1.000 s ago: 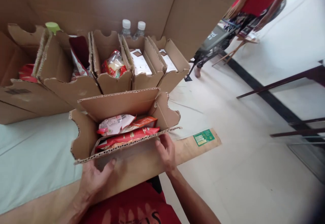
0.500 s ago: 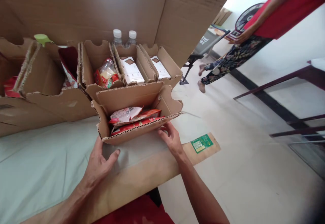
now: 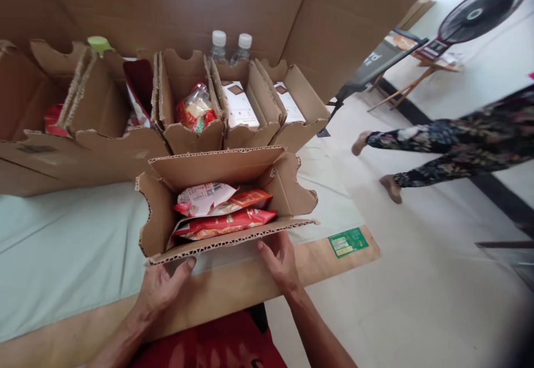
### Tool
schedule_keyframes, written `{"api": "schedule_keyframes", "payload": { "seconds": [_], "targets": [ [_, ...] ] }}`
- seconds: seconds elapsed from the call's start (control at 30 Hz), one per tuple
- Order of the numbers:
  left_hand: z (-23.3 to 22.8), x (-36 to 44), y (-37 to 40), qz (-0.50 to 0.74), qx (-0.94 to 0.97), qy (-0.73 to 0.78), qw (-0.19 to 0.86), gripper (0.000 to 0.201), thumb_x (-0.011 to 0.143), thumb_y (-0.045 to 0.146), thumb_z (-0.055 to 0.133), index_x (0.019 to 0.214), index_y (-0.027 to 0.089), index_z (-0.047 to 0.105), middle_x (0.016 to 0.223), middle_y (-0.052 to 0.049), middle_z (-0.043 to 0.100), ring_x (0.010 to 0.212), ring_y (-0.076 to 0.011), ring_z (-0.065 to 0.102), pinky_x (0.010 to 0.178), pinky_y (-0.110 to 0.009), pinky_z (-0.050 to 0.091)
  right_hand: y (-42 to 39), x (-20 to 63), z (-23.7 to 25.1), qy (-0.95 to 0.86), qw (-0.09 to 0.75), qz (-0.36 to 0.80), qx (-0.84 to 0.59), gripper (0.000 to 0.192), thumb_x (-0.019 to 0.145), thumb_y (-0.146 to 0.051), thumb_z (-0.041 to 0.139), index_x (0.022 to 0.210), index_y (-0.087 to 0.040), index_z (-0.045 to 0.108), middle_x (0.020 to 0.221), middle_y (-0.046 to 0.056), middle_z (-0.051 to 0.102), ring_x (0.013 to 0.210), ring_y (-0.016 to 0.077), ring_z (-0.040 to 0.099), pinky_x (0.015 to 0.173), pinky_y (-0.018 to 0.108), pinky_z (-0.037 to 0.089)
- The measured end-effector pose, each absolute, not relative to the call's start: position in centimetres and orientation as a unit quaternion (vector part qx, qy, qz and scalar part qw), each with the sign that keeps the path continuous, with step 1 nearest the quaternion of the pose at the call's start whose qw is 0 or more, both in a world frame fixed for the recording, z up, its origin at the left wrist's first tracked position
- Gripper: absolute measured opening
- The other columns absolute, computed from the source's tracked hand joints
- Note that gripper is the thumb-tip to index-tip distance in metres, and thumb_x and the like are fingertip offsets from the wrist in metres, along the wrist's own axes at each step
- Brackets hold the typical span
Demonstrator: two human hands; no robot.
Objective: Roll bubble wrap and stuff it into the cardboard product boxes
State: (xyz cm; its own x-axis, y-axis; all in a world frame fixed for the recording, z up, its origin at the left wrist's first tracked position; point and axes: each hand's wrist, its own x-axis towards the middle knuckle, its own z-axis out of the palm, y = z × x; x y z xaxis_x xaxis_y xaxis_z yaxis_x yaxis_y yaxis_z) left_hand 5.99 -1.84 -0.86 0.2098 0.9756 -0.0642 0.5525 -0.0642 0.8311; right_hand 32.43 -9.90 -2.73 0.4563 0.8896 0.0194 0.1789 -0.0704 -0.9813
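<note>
A narrow open cardboard box (image 3: 287,190) stands in front of me, tilted a little towards me. Inside lie several red and white snack packets (image 3: 227,222), stacked against each other. My left hand (image 3: 161,287) grips the box's near left corner, thumb along the front wall and fingers out of sight beneath. At the near right side my right hand (image 3: 279,262) grips the same box, its thumb on the front wall and its fingertips hidden behind the cardboard.
Behind stands a row of cardboard bins (image 3: 192,137) with packets and white boxes (image 3: 240,105). Two capped bottles (image 3: 244,50) rise behind them, before a tall cardboard panel (image 3: 158,6). A pale cloth (image 3: 75,251) covers the table. At right a person's legs (image 3: 438,145) and a fan (image 3: 475,14) show.
The box has come nearer to me, away from the row of bins, with both hands on it. The view has shifted, and the person at right has moved further right.
</note>
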Motion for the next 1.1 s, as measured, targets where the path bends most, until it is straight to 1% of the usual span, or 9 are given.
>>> {"api": "schedule_keyframes", "payload": {
  "seconds": [0.1,0.23,0.37,0.5,0.6,0.7,0.8,0.9,1.1],
  "targets": [
    [-1.4,6.0,-2.2,0.277,0.653,0.545,0.448,0.044,0.083,0.062,0.059,0.093,0.02,0.071,0.074,-0.006,0.068,0.083,-0.0299,0.07,0.086,-0.045,0.06,-9.8,32.0,-2.7,-0.401,0.554,0.333,-0.649,0.042,0.089,-0.048,0.072,0.122,-0.024,0.065,0.113,0.009,0.072,0.108,0.028,0.068,0.096,0.043,0.056],
    [-2.7,6.4,-1.7,0.334,0.643,0.522,0.45,0.055,0.082,0.059,0.063,0.119,0.019,0.068,0.106,-0.011,0.074,0.112,-0.0334,0.068,0.104,-0.048,0.054,-9.2,32.5,-2.8,-0.402,0.558,0.336,-0.644,0.054,0.089,-0.049,0.072,0.136,-0.024,0.059,0.132,0.012,0.066,0.117,0.0289,0.067,0.101,0.046,0.056],
    [-2.9,7.9,0.6,0.35,0.664,0.476,0.459,0.077,0.081,0.052,0.068,0.147,0.016,0.051,0.145,-0.017,0.061,0.139,-0.0383,0.053,0.12,-0.057,0.039,-7.4,33.7,-2.9,-0.401,0.591,0.304,-0.63,0.063,0.089,-0.048,0.073,0.144,-0.024,0.054,0.149,0.015,0.057,0.132,0.0312,0.06,0.109,0.052,0.052],
    [-2.1,10.1,3.6,0.349,0.685,0.41,0.491,0.088,0.083,0.038,0.065,0.161,0.016,0.031,0.161,-0.018,0.046,0.148,-0.0362,0.045,0.123,-0.057,0.036,-5.9,34.4,-3.1,-0.374,0.638,0.247,-0.626,0.07,0.089,-0.046,0.072,0.15,-0.022,0.048,0.158,0.016,0.049,0.145,0.0314,0.05,0.119,0.057,0.042],
    [-2.0,10.0,3.9,0.34,0.687,0.409,0.495,0.084,0.085,0.032,0.062,0.162,0.017,0.033,0.162,-0.018,0.045,0.149,-0.0341,0.045,0.123,-0.055,0.037,-6.6,34.0,-3.5,-0.363,0.61,0.222,-0.668,0.068,0.09,-0.043,0.07,0.151,-0.021,0.048,0.159,0.017,0.049,0.145,0.0316,0.051,0.118,0.057,0.044],
    [-2.3,7.7,1.6,0.294,0.706,0.412,0.496,0.068,0.087,0.031,0.061,0.153,0.018,0.049,0.157,-0.018,0.052,0.145,-0.0343,0.051,0.119,-0.056,0.043,-8.7,32.2,-4.2,-0.367,0.57,0.2,-0.707,0.058,0.095,-0.039,0.065,0.149,-0.02,0.052,0.154,0.018,0.055,0.139,0.0314,0.057,0.11,0.054,0.052],
    [-2.3,4.7,-2.3,0.277,0.725,0.388,0.497,0.053,0.088,0.026,0.06,0.141,0.02,0.062,0.156,-0.017,0.054,0.145,-0.0327,0.051,0.12,-0.056,0.042,-10.1,29.0,-4.9,-0.456,0.518,0.174,-0.702,0.034,0.098,-0.034,0.061,0.13,-0.023,0.067,0.135,0.015,0.07,0.122,0.0296,0.067,0.101,0.051,0.057],
    [-1.1,2.3,-5.3,0.251,0.737,0.346,0.524,0.057,0.082,0.018,0.062,0.139,0.023,0.065,0.154,-0.013,0.057,0.146,-0.0306,0.049,0.123,-0.053,0.038,-9.2,25.2,-4.7,-0.642,0.437,0.158,-0.61,0.022,0.099,-0.027,0.059,0.115,-0.026,0.073,0.123,0.011,0.075,0.115,0.028,0.07,0.097,0.048,0.058],
    [2.8,-4.3,-3.5,0.238,0.667,0.414,0.572,0.045,0.084,0.026,0.062,0.128,0.025,0.073,0.125,-0.007,0.076,0.113,-0.025,0.071,0.097,-0.039,0.058,-1.7,21.6,-0.5,-0.829,0.28,-0.032,-0.483,0.033,0.101,-0.021,0.052,0.13,-0.024,0.067,0.144,0.013,0.065,0.13,0.03,0.063,0.096,0.047,0.055]
  ]
}}
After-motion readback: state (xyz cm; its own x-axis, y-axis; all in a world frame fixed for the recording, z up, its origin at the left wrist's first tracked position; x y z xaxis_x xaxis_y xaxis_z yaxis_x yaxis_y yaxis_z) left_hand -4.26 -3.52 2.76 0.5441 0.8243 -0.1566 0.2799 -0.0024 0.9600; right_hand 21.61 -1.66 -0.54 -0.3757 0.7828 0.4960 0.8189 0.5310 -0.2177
